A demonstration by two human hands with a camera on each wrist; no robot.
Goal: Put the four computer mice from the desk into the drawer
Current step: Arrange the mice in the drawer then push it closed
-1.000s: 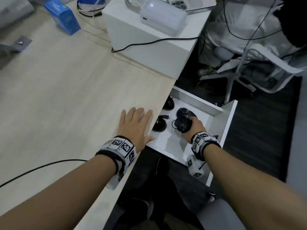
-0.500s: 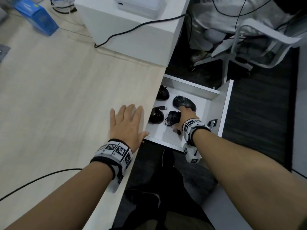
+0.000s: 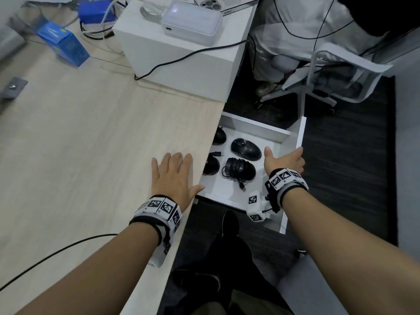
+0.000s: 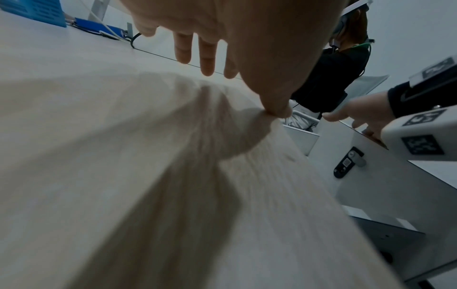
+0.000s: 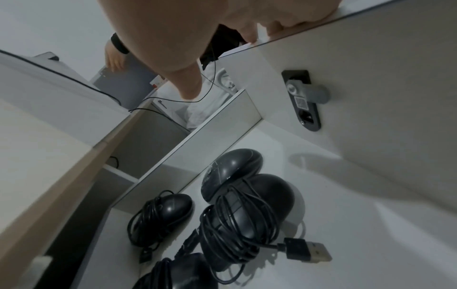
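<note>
Just let go of the last mouse (image 3: 241,170), right hand (image 3: 285,160) now gripping the drawer (image 3: 300,133) front; left hand (image 3: 173,176) flat, spread on tabletop (image 3: 91,133). Basically done.

Black mice (image 3: 246,149), white drawer (image 3: 254,128)

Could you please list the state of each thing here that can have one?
drawer: open
four mice: inside the drawer
wired mouse's cable: wrapped round it
left hand: flat on the desk
right hand: fingers over the drawer front's top edge
</note>
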